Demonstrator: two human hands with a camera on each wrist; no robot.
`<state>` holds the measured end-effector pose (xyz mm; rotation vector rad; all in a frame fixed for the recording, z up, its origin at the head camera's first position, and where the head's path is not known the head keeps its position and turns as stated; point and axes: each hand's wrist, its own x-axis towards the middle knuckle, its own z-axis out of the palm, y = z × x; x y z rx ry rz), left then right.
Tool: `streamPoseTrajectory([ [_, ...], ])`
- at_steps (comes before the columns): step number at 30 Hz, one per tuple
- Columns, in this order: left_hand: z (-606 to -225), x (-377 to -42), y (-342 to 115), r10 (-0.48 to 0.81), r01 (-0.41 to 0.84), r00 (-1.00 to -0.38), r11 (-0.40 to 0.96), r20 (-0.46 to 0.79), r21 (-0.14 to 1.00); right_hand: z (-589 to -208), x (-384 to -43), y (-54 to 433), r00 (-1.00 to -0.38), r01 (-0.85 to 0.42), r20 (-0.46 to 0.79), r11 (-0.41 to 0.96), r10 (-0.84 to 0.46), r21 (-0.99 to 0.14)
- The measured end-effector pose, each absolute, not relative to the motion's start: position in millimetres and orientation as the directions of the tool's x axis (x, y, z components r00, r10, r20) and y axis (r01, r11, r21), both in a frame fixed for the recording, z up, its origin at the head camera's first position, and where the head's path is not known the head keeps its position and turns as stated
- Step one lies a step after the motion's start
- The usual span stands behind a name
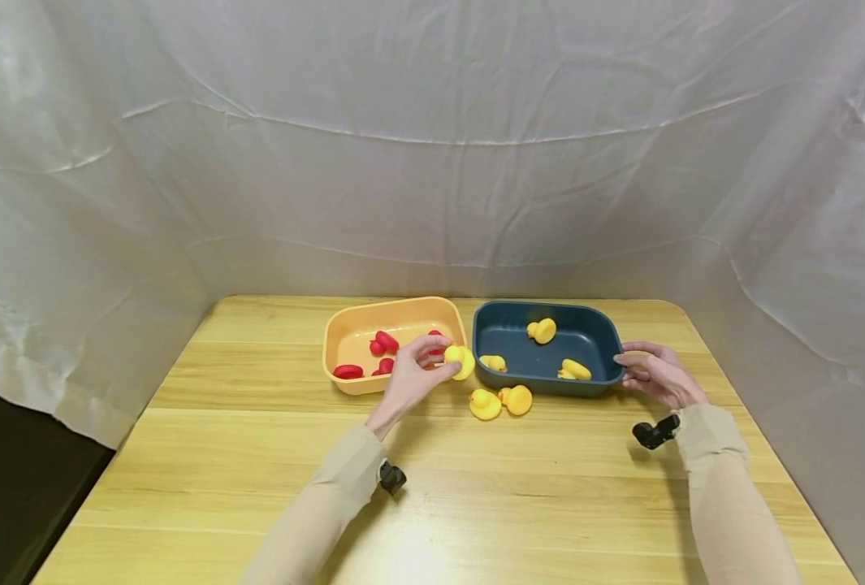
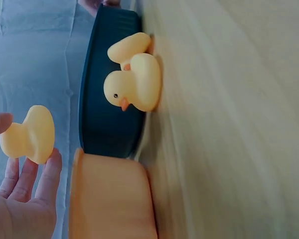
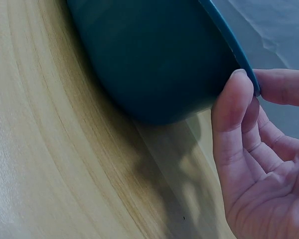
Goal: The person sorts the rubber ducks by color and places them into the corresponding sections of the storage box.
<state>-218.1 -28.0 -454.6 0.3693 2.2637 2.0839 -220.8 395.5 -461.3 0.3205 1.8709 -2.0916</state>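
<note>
My left hand [image 1: 415, 375] pinches a yellow rubber duck [image 1: 460, 362] between thumb and fingertips, above the gap between two bins. The left wrist view shows this duck [image 2: 32, 134] held clear of the table. At the right end of the dark blue bin [image 1: 542, 384], my right hand [image 1: 657, 374] grips the rim; the right wrist view shows thumb and forefinger pinching the rim [image 3: 236, 55]. Several yellow ducks, one of them a duck near the back [image 1: 543, 330], lie inside that bin. Two more ducks, a left one [image 1: 485, 405] and a right one [image 1: 516, 400], sit on the table before it.
An orange bin [image 1: 359, 388] stands just left of the blue one, holding several red ducks [image 1: 348, 371]. Both rest near the back of the wooden table [image 1: 476, 504]. Pale cloth [image 1: 432, 203] hangs behind and at the sides.
</note>
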Motion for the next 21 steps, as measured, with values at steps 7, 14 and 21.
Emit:
streamPoseTrajectory([
  [7, -447.7, -227.7, -14.4, 0.220, 0.136, -0.968, 0.054, 0.121, 0.989, -461.5, -220.9, 396.2, -0.926, 0.376, -0.369, -0.102, -0.084, -0.921],
  [14, -443.6, -237.2, -2.0, 0.232, 0.137, -0.965, 0.041, 0.124, 0.990, -461.4, -220.8, 395.4, -0.925, 0.377, -0.370, -0.099, -0.080, -0.921],
  [21, -441.7, -248.0, 9.4, 0.223, 0.140, -0.967, 0.046, 0.126, 0.989, -461.5, -220.6, 395.2, -0.924, 0.380, -0.374, -0.086, -0.072, -0.921],
])
